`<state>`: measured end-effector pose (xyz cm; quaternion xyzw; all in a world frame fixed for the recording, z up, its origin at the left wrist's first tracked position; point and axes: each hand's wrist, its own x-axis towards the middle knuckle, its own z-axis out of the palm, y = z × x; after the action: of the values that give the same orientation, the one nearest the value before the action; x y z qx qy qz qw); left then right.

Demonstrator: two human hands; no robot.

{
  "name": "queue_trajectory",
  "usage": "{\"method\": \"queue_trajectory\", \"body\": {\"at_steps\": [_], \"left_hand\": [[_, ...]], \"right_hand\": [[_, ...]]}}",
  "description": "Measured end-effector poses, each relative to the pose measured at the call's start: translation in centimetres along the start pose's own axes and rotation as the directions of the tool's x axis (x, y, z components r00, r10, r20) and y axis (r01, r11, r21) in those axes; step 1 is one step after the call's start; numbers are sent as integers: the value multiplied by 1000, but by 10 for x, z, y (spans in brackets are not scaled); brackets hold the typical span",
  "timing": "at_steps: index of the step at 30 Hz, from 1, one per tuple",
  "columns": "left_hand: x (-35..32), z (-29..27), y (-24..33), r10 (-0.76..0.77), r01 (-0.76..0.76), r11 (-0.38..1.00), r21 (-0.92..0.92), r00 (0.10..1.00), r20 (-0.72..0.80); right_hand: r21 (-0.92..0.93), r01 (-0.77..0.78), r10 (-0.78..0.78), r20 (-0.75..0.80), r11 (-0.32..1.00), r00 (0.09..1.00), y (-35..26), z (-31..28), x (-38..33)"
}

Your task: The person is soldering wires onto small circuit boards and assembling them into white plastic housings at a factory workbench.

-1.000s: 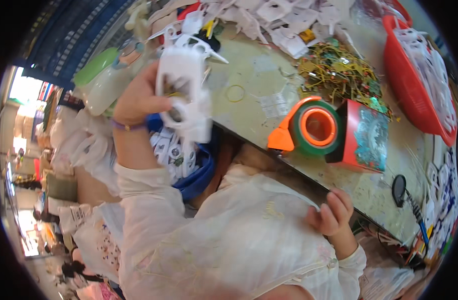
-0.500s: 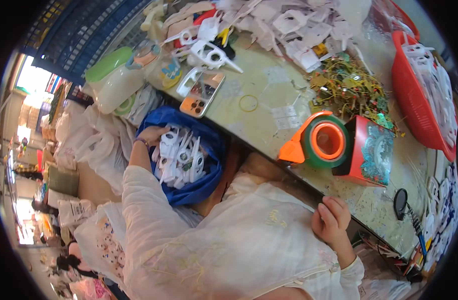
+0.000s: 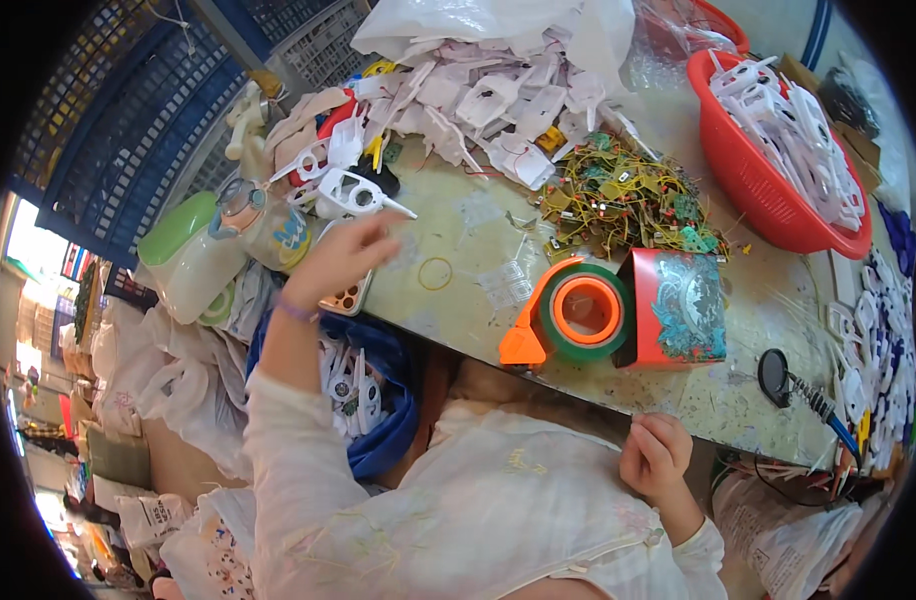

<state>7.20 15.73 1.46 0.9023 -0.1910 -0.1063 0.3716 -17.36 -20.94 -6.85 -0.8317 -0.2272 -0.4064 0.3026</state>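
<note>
My left hand [image 3: 343, 258] is raised over the table's left edge, fingers stretched out and apart, with nothing visible in it. Beneath it a phone [image 3: 344, 298] lies partly covered. Just beyond the fingertips is a white plastic part with a round hole [image 3: 350, 194]. Below my left forearm sits a blue bag [image 3: 403, 400] holding several white plastic parts [image 3: 356, 390]. My right hand [image 3: 658, 455] hangs at the table's front edge, fingers curled in and seemingly holding nothing. Nearest to it on the table are an orange tape dispenser [image 3: 523, 343] with green tape and a red box [image 3: 678, 310].
White plastic parts [image 3: 498, 100] are heaped at the back, beside a tangle of yellow-wired circuit boards [image 3: 618, 195]. A red basket [image 3: 723, 150] of white parts stands far right. A black round-headed tool [image 3: 775, 378] lies at the right; a clear jug [image 3: 253, 225] stands left.
My left hand has come up out of the blue bag and moved over the phone, its fingers spreading. The view has shifted rightward. My right hand stays curled at the table edge.
</note>
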Motion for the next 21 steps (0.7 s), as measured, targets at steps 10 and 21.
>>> {"method": "queue_trajectory", "body": {"at_steps": [10,21], "left_hand": [[165,38,-27,703,-303,252,919,710,41],[90,-2,26,545,-48,549,835,778,-314]], "right_hand": [[-67,-14,13,-6,998,1000,-9,-12,3],[-82,-21,15,-64,996,998,2,-14,9]]}}
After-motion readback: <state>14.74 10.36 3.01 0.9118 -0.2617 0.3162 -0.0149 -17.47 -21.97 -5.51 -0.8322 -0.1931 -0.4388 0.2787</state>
